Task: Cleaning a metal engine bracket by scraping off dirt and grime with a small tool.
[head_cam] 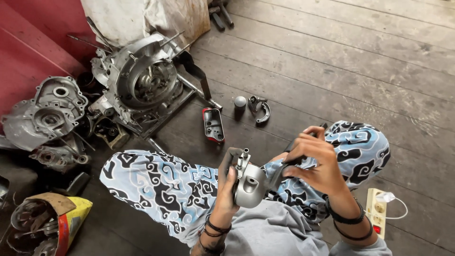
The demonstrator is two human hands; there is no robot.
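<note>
- The left hand (226, 187) is closed around a rounded silver metal housing (250, 184), held over the lap at about 6 o'clock in the view; the fingers are wrapped over its left edge.
- The right hand (316, 161) is closed on a dark slim tool (280, 171), whose exact kind cannot be told; its fingers are pinched together near the handle end.
- The tool's long axis is laid from 2 o'clock down to 8 o'clock, its lower tip brought against the right side of the housing; the housing is thus found at about 8 o'clock from the right hand, just beside it, while the left hand is the one touching it.
- Short studs are seen rising from the top of the housing, toward 12 o'clock.
- Both are held above crossed legs in patterned blue trousers (156, 182).
- On the wooden floor (341, 61), at 12 o'clock from the hands, a small red-rimmed cover (213, 124), a grey ball (240, 101) and a curved metal piece (259, 110) are laid.
- At 10 o'clock, a large engine casing (142, 78) is set, with further casing halves (45, 111) at 9 o'clock.
- A power strip (377, 211) is placed at 4 o'clock.
</note>
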